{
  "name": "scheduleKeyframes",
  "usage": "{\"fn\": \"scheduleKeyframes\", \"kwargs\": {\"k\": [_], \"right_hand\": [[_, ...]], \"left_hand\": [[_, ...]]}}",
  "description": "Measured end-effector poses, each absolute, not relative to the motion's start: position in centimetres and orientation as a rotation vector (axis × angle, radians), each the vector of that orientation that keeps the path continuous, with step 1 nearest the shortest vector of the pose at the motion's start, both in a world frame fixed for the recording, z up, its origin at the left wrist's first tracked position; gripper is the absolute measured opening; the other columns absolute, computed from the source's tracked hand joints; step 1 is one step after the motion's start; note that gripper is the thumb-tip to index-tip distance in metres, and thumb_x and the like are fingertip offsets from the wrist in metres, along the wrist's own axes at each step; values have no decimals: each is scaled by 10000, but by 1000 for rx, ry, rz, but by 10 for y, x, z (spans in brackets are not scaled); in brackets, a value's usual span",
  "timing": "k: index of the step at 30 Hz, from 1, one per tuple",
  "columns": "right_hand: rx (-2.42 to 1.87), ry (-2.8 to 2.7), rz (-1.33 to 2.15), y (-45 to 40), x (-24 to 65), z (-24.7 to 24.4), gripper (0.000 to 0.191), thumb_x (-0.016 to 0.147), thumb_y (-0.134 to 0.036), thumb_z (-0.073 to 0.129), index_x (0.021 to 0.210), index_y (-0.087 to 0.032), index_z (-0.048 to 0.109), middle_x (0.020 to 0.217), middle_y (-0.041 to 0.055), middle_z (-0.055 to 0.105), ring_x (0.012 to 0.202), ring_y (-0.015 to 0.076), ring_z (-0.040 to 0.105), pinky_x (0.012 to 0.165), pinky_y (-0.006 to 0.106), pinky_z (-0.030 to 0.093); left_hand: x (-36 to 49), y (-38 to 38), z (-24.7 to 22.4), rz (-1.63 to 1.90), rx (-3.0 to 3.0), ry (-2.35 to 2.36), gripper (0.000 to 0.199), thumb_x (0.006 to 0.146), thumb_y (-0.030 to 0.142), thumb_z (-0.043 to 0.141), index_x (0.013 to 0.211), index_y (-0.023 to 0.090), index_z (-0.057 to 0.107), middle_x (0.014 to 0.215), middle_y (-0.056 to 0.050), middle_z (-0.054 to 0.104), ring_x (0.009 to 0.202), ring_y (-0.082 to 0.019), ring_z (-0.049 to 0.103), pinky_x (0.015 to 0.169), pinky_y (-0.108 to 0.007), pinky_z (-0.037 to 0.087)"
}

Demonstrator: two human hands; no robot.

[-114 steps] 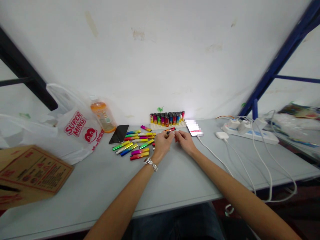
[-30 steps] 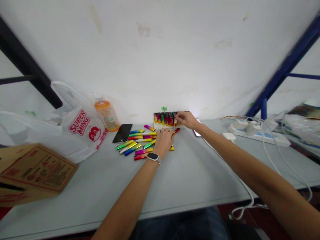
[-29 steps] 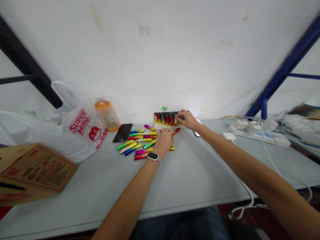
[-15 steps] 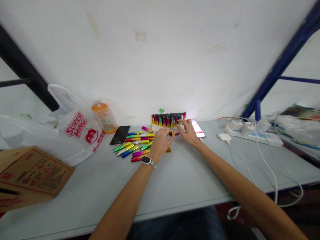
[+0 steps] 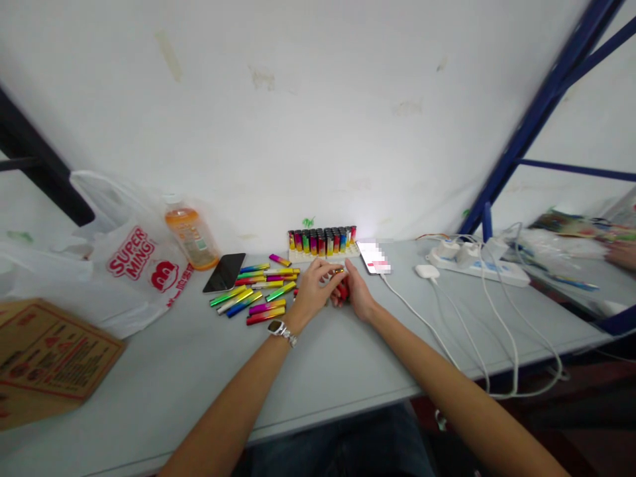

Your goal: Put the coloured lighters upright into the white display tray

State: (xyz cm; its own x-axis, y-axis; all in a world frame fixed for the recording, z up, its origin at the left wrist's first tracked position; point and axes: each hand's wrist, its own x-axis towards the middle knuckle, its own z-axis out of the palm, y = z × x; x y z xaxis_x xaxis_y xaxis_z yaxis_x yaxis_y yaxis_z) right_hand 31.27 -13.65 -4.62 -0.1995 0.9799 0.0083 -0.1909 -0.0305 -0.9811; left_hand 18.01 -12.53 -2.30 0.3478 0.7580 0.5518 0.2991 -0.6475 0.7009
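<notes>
My left hand, with a watch on the wrist, is closed, its thumb and fingertips pinched at a small shiny bit too small to name. My right hand meets it, fingers curled round a red lighter that is mostly hidden. Just behind both hands, several lighters with black tops and shiny two-colour bodies stand upright in rows in a white holder. To the left of my left hand lies a loose spread of shiny coloured lighter bodies.
A black phone, an orange drink bottle, a white plastic bag and a cardboard box stand leftward. Rightward are a lit phone on a cable, a charger and a power strip. Another person's hand shows at far right.
My right hand has come away from the standing lighters, down and toward me, and now curls round the red lighter against my left hand. The view has shifted rightward.
</notes>
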Motion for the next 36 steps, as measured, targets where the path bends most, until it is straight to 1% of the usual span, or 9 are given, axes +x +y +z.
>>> {"fn": "scheduleKeyframes", "kwargs": {"k": [4, 7, 11, 16, 19, 23, 29, 32, 36], "right_hand": [[-975, -997, 1522, -140, 315, -37, 597, 797, -808, 437, 647, -231, 437, 440, -93, 287, 365, 75, 187, 395, 227, 108], [-979, -957, 1572, -141, 316, -34, 579, 812, -783, 407, 637, -232, 401, 444, -96, 275, 374, 64, 130, 406, 227, 57], [-980, -968, 1526, -142, 315, -36, 511, 833, -717, 432, 685, -228, 428, 456, -94, 312, 365, 60, 170, 395, 223, 67], [-1014, -997, 1343, -143, 317, -34, 478, 720, -634, 720, 883, -243, 498, 519, -83, 521, 391, 76, 365, 392, 198, 138], [-962, -939, 1302, -142, 325, -29, 502, 635, -570, 826, 866, -214, 559, 599, -44, 602, 449, 73, 438, 406, 201, 171], [-876, -887, 1307, -141, 331, -24, 427, 596, -483, 869, 722, -179, 598, 577, -50, 535, 449, 47, 362, 408, 223, 164], [-989, -929, 1270, -142, 327, -27, 399, 576, -428, 873, 790, -196, 628, 425, -122, 377, 392, 38, 192, 410, 230, 87], [-1028, -952, 1254, -143, 325, -29, 403, 571, -437, 870, 706, -204, 569, 393, -119, 366, 378, 41, 196, 405, 235, 97], [-907, -981, 1309, -143, 324, -31, 374, 614, -449, 836, 782, -191, 622, 461, -105, 386, 420, 58, 258, 415, 233, 177]], "left_hand": [[177, -121, -26, 1213, 2238, 930, 292, 916, 345, 636, 1173, 220, 698, 987, -43, 597, 850, -158, 578, 758, -281, 489], [173, -117, -28, 1188, 2318, 918, 311, 884, 317, 663, 1174, 205, 672, 979, -41, 607, 779, -142, 550, 717, -275, 473], [171, -116, -26, 1178, 2311, 891, 274, 891, 319, 651, 1136, 200, 677, 951, -38, 615, 744, -136, 534, 696, -270, 463], [167, -109, -26, 1158, 2148, 910, 246, 902, 370, 649, 1072, 193, 654, 901, -19, 650, 745, -141, 574, 684, -263, 461], [161, -104, -27, 1131, 2076, 906, 230, 914, 414, 632, 946, 186, 622, 813, 7, 645, 714, -133, 580, 661, -251, 450], [161, -107, -28, 1080, 2132, 905, 213, 935, 379, 584, 848, 185, 588, 772, 9, 621, 706, -131, 576, 668, -254, 451], [168, -112, -28, 1146, 2267, 934, 309, 882, 261, 633, 1180, 207, 570, 986, -20, 651, 743, -133, 585, 708, -269, 475], [164, -108, -28, 1021, 2383, 870, 132, 939, 277, 576, 1028, 200, 635, 937, -24, 670, 765, -149, 592, 745, -284, 475], [158, -105, -27, 975, 2390, 919, 175, 944, 352, 601, 919, 188, 659, 848, -23, 681, 783, -177, 608, 748, -298, 476]]}}
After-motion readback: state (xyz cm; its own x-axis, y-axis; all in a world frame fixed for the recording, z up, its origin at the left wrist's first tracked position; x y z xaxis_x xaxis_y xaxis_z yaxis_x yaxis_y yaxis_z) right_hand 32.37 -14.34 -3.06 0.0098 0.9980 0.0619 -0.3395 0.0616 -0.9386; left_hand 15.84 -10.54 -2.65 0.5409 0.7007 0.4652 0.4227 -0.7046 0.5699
